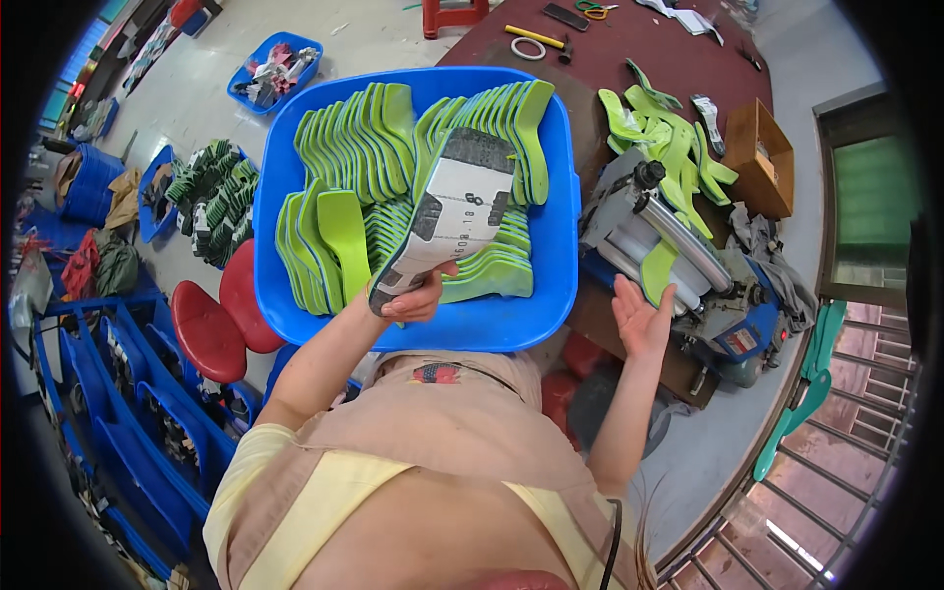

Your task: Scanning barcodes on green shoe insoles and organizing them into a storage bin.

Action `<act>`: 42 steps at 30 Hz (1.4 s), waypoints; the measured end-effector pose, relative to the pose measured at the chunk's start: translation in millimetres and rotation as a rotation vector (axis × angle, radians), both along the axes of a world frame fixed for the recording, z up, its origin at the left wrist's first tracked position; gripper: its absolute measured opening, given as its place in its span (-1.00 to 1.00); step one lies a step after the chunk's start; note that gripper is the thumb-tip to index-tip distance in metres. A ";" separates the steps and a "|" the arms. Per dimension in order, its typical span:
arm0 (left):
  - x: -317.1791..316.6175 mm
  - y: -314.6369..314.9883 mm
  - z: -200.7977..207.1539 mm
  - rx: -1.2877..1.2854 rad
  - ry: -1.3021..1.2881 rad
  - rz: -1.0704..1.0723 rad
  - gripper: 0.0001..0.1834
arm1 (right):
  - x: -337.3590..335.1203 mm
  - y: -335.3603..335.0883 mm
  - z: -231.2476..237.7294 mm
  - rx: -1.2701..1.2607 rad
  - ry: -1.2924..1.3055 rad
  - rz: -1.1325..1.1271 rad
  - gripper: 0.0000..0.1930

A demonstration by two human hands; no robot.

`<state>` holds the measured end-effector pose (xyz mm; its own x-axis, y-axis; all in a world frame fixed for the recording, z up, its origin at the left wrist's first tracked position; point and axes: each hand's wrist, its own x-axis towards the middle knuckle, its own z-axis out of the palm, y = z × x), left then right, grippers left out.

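My left hand is closed around the narrow end of an insole, its white and black printed underside turned up. This insole is tilted over a blue tub packed with rows of green insoles. On the right, my right hand is open, palm up with fingers spread. A single green insole lies against the rollers of a machine. Its lower tip comes down at the fingers of my right hand; I cannot tell whether they touch it.
Loose green insoles are heaped behind the machine, beside a wooden box. A hammer and a tape roll lie on the dark red table. Red stools and blue racks stand at left.
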<state>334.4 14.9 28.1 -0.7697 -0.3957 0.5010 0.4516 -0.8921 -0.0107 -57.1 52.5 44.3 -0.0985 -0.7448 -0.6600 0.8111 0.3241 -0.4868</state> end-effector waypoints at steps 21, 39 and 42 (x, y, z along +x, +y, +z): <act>-41.7 -43.8 94.0 -1.792 -1.343 0.057 -0.46 | 91.8 83.1 48.9 -0.025 0.378 0.709 -0.62; 168.2 -58.3 43.8 -1.356 -2.453 1.403 -0.74 | -40.4 27.7 -78.2 -0.030 0.303 -0.472 -0.53; 169.3 -60.3 34.6 -1.443 -2.597 1.100 -0.66 | -20.4 8.3 -38.1 -0.157 0.011 -0.503 -0.27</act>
